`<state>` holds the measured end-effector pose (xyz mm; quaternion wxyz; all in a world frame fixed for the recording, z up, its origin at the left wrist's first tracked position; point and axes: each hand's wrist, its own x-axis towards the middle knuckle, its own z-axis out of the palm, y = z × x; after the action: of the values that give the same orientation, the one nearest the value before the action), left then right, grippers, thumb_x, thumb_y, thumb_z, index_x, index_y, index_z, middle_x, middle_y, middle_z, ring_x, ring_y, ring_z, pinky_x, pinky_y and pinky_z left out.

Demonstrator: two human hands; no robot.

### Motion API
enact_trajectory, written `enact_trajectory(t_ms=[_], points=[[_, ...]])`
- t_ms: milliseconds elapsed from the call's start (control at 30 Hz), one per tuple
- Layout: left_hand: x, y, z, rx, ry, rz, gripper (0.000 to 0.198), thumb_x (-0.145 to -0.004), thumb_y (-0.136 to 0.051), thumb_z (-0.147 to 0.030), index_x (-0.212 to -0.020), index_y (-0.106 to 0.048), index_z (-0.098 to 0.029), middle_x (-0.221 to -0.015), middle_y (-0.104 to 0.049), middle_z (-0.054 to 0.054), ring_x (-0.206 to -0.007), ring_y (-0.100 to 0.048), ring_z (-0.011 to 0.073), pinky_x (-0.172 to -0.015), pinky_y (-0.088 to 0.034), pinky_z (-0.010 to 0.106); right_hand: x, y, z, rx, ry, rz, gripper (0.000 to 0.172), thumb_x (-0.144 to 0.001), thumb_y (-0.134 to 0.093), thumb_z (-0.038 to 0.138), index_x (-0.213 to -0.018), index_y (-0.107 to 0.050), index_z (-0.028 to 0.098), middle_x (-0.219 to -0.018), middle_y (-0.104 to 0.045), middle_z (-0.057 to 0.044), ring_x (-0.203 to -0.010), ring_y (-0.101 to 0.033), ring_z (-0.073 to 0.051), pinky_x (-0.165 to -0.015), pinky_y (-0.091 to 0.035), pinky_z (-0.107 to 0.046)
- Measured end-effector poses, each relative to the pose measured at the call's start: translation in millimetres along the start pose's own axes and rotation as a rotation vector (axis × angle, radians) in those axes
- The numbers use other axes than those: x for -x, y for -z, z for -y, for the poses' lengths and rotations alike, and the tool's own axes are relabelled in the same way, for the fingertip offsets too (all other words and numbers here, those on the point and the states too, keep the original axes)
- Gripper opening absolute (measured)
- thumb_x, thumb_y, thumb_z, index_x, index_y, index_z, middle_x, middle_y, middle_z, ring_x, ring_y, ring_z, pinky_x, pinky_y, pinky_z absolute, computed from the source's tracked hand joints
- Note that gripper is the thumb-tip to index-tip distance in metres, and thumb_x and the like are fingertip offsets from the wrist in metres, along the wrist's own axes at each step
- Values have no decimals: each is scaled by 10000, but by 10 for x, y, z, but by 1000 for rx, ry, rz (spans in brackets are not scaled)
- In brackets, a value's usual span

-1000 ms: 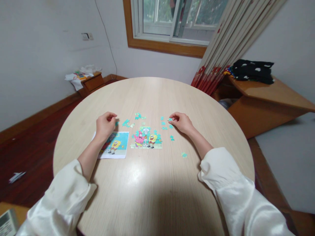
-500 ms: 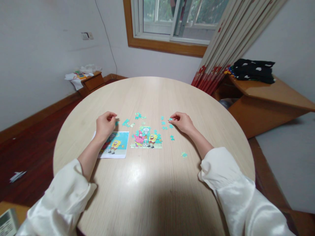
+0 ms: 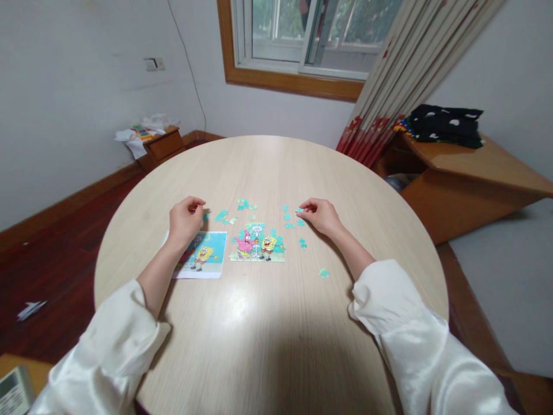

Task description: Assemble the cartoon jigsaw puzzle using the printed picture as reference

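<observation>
A partly assembled cartoon jigsaw puzzle [image 3: 258, 244] lies near the middle of the round wooden table [image 3: 268, 328]. Left of it sits a printed reference picture [image 3: 204, 257]. Several loose teal pieces [image 3: 224, 217] are scattered beyond and to the right of the puzzle. My left hand [image 3: 185, 219] rests over the far end of the picture, fingers curled, beside a teal piece at its fingertips. My right hand [image 3: 320, 215] is to the right of the puzzle, with finger and thumb pinched on a small teal piece [image 3: 299, 210].
A single teal piece [image 3: 323, 273] lies apart near my right forearm. A low wooden bench [image 3: 466, 167] with dark folded cloth [image 3: 444, 123] stands at the right. A curtain [image 3: 406, 75] hangs by the window. A small cluttered cabinet [image 3: 161, 142] stands by the left wall.
</observation>
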<state>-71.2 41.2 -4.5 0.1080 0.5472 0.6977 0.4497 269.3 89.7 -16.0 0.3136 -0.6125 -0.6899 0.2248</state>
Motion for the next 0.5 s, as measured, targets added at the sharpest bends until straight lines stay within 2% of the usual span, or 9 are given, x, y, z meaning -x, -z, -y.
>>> enact_trajectory(t_ms=[500], points=[[-9, -7, 42, 6, 0, -4, 175, -729, -494, -189, -762, -665, -194, -761, -697, 35, -717, -654, 187, -703, -508, 288, -17, 4, -26, -11, 13, -2, 115, -733, -699, 228, -838, -719, 184, -772, -708, -37, -727, -632, -163, -711, -480, -306]])
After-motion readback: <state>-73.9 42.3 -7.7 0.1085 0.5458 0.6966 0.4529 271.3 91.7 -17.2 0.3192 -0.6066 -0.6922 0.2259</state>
